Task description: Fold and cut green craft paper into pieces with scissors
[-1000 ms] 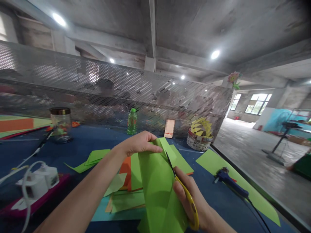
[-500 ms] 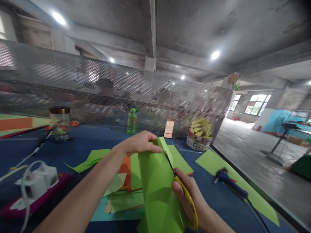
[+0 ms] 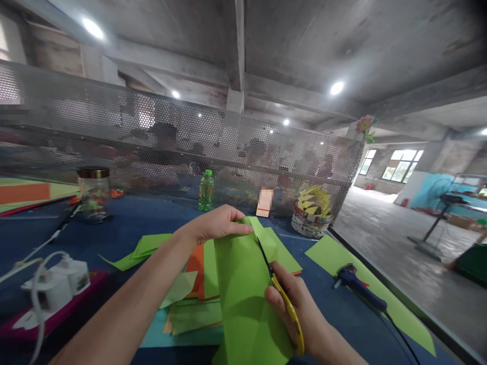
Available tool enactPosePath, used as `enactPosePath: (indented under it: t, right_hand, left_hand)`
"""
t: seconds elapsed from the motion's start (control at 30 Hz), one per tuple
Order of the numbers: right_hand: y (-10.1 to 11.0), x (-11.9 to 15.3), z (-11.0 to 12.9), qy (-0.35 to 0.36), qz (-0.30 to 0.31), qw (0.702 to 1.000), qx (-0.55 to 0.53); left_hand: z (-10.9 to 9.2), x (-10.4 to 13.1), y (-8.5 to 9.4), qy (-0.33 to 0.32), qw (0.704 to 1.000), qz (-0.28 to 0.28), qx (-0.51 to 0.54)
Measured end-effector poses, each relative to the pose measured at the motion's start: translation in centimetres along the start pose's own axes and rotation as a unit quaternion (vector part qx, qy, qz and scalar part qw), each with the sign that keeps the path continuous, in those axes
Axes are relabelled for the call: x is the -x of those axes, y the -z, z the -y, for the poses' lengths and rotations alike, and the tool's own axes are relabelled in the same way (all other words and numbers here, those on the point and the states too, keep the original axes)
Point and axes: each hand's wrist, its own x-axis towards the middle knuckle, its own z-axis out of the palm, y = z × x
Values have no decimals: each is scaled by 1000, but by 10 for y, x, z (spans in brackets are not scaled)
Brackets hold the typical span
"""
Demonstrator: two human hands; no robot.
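Between my hands is a bright green sheet of paper (image 3: 243, 289), its long side hanging down toward me. My left hand (image 3: 218, 223) pinches its upper edge, thumb across the front. Yellow-handled scissors (image 3: 285, 299) are gripped in my right hand (image 3: 300, 304), their dark blades lying along the sheet's upper right part, where a cut strip leans away to the right. The lower end of the sheet runs out of view. Beneath it lie more coloured papers: an orange sheet (image 3: 196, 279), a stack of pale green pieces (image 3: 196, 317) and green offcuts (image 3: 150, 246).
A blue glue gun (image 3: 361, 289) rests on green paper at the right table edge. Behind stand a paper-filled basket (image 3: 311, 218), a green bottle (image 3: 206, 191) and a lidded jar (image 3: 95, 195). White chargers (image 3: 64, 281) sit in a power strip at left. A perforated screen (image 3: 213, 137) bounds the table.
The scissors have closed somewhat, their handles drawn together, and my right hand has shifted slightly left. The cut strip has bent further right. My left hand stays almost in place.
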Motion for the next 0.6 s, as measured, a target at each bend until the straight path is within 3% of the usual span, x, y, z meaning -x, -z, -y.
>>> enactPosePath:
  t: [0.23, 0.6]
  right_hand:
    - [2, 1, 5, 19, -3, 1000, 5]
    - [0, 5, 3, 33, -79, 996, 37]
  left_hand:
    - [1, 2, -2, -5, 1000, 25, -1]
    - [-2, -1, -13, 2, 999, 41, 29]
